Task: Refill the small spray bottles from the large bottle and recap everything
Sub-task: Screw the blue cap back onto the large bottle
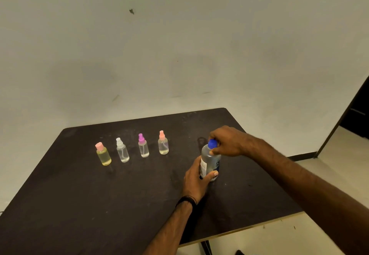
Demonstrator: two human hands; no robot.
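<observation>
The large clear bottle (211, 161) stands upright on the dark table (99, 205), right of centre. My left hand (196, 181) wraps around its lower body. My right hand (227, 143) pinches its blue cap (212, 143), which sits on the neck. To the left, several small bottles stand in a row, all with tops on: a yellowish one with a pink flat cap (103, 155), a clear one with a white sprayer (122, 151), a clear one with a purple sprayer (143, 146), and one with a pink sprayer (163, 143).
The table's right edge (259, 224) runs diagonally close to my right forearm. A pale wall stands behind the table. A dark doorway (355, 115) opens at the far right. Bare tabletop lies in front of the small bottles.
</observation>
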